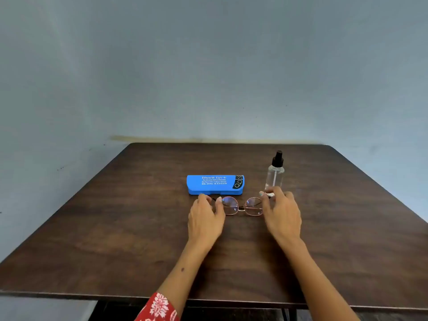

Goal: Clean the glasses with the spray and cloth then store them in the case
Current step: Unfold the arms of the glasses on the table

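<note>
Case (215,184) & spray (275,174) behind glasses (242,206).

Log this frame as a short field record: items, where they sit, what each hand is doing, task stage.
surface: dark wooden table
case: blue case, closed, lying flat behind the glasses
glasses: round-lens glasses, on the table between the hands
spray: clear spray bottle, upright, right of the case
cloth: none in view
left hand: fingers at the glasses' left end; grip unclear
right hand: fingers at the glasses' right end; grip unclear
stage: cleaning not yet begun
</note>
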The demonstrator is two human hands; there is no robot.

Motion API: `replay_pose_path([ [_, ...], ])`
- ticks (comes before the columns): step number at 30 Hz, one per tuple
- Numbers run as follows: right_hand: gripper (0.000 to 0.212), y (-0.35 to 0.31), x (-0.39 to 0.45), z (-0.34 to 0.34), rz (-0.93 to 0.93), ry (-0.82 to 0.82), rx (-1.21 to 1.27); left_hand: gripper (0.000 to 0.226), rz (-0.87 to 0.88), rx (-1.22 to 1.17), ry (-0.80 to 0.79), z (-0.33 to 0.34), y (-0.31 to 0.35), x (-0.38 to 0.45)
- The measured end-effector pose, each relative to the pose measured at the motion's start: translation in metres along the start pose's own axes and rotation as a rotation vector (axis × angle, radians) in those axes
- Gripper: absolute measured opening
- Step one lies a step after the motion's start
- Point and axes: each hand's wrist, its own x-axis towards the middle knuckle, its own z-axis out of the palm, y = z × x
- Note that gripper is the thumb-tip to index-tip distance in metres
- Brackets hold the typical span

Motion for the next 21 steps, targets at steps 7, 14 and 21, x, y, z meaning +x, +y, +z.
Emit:
replay_pose_path([
  [7,0.025,0.007,-0.005,0.009,-0.033,-0.057,0.070,0.032,-0.108,-0.088,-0.028,0.006,0.006,0.008],
  [14,0.020,0.011,-0.001,0.013,-0.072,-0.031,0.151,0.038,-0.117,-0.118,0.117,0.013,0.004,0.007],
  [21,0.033,0.014,0.003,0.021,-0.095,-0.083,0.169,0.035,-0.052,-0.149,0.152,0.018,-0.002,0.009],
])
